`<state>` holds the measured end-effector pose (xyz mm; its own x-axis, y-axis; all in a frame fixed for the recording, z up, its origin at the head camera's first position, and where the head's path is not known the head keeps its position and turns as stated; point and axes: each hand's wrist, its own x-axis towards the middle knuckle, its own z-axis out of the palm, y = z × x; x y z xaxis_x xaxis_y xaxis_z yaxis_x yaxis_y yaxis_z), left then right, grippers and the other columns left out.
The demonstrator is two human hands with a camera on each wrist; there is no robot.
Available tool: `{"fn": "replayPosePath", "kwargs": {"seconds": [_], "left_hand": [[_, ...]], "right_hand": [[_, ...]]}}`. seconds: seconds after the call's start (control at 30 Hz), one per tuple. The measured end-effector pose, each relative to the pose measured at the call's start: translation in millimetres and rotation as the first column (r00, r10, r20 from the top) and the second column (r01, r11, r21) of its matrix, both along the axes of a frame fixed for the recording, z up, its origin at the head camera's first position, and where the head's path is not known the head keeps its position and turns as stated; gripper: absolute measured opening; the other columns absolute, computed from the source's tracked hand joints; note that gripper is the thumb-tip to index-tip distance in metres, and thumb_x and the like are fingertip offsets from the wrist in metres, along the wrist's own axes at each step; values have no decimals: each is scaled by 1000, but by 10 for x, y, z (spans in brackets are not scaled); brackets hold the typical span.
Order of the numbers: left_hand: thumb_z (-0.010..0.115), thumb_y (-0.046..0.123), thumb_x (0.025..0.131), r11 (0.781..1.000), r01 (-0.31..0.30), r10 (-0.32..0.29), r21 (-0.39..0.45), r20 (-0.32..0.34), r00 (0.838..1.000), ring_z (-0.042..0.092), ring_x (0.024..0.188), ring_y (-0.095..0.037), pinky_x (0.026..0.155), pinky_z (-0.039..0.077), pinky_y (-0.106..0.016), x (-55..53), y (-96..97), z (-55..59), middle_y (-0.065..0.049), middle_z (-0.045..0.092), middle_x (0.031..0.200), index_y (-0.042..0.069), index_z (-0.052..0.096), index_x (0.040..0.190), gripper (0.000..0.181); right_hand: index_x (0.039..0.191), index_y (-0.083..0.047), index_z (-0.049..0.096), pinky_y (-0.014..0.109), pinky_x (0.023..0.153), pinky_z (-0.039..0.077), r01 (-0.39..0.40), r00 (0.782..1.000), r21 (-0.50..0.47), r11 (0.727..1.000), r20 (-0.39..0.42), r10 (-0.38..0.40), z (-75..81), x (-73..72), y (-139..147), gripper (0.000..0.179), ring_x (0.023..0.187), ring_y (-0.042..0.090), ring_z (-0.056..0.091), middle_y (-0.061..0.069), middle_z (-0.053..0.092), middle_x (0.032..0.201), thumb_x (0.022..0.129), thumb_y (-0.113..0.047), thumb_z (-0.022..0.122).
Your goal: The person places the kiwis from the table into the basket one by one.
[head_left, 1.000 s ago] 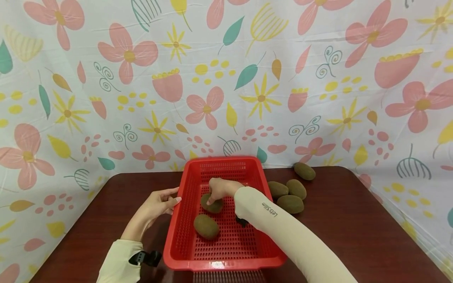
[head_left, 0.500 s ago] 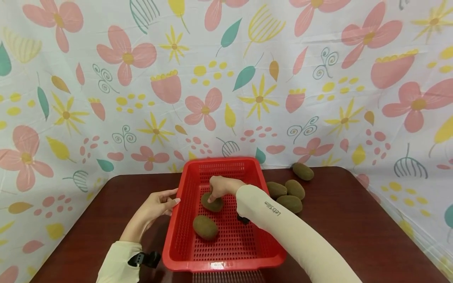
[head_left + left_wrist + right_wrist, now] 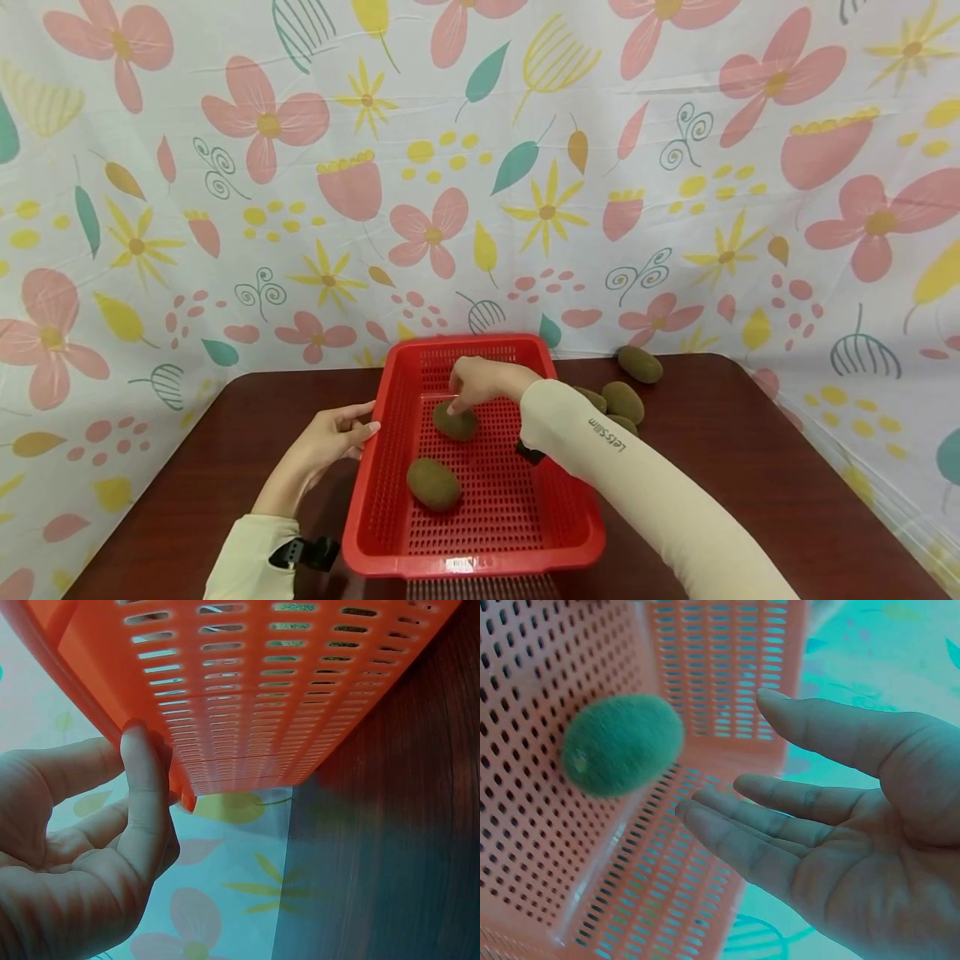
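A red plastic basket (image 3: 517, 542) with slotted walls sits on the table. My left hand (image 3: 330, 446) pinches its left rim; in the left wrist view the thumb and fingers (image 3: 146, 787) close on that rim from outside. Over the back half of the basket, my right hand (image 3: 483, 383) has its fingers extended and apart. Just below those fingers lies a brown fuzzy kiwi (image 3: 455, 423) on the basket floor. In the right wrist view a kiwi (image 3: 622, 746) rests away from the fingertips, with nothing in the hand. Another kiwi (image 3: 433, 485) lies nearer the front.
Several kiwis (image 3: 622, 403) are grouped on the dark wood table (image 3: 735, 467) right of the basket, partly hidden by the right sleeve. One more kiwi (image 3: 640, 364) lies farther back by the floral cloth (image 3: 442, 275). A slotted red surface (image 3: 480, 588) shows below the basket's front rim.
My right hand has let go of the kiwi in the basket and lifted up and to the right. The left hand keeps its hold on the rim.
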<state>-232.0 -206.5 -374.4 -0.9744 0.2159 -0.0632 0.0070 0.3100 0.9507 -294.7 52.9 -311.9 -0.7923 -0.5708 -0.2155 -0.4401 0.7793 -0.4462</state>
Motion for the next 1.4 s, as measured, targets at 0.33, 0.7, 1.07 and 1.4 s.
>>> {"fn": "replayPosePath", "kwargs": {"seconds": [0.33, 0.7, 1.07, 1.4], "left_hand": [[61, 13, 95, 1000, -10, 10, 4, 6, 1000, 67, 74, -25, 74, 57, -42, 13, 0, 7, -14, 61, 85, -3, 42, 143, 54], [61, 13, 95, 1000, -4, 4, 10, 13, 1000, 67, 74, -25, 74, 57, -41, 25, 6, 14, -14, 62, 86, -3, 42, 143, 54], [61, 14, 95, 1000, -9, 9, -1, 16, 1000, 65, 70, -23, 74, 57, -41, 27, -10, 29, -12, 59, 83, -2, 42, 143, 54], [62, 13, 95, 1000, -13, 13, -6, 16, 1000, 66, 72, -24, 74, 57, -40, 25, 4, 25, -13, 59, 84, -2, 43, 143, 54]], "right_hand": [[126, 3, 59, 36, 92, 50, -16, 999, -97, 995, -36, 13, 273, -11, 349, 43, 112, 26, 59, 15, 63, 120, 91, -20, 68], [125, 7, 58, 43, 95, 49, 19, 996, -232, 973, -76, -38, 384, 14, 811, 41, 113, 34, 59, 22, 63, 121, 93, -18, 64], [126, 12, 55, 43, 88, 52, 105, 988, -322, 941, -75, -136, 274, -80, 1407, 41, 111, 40, 59, 26, 62, 119, 94, -14, 62], [128, 13, 52, 37, 84, 54, 238, 971, -339, 910, 62, -230, 18, -127, 1935, 43, 102, 30, 64, 27, 59, 123, 96, -15, 59]]}}
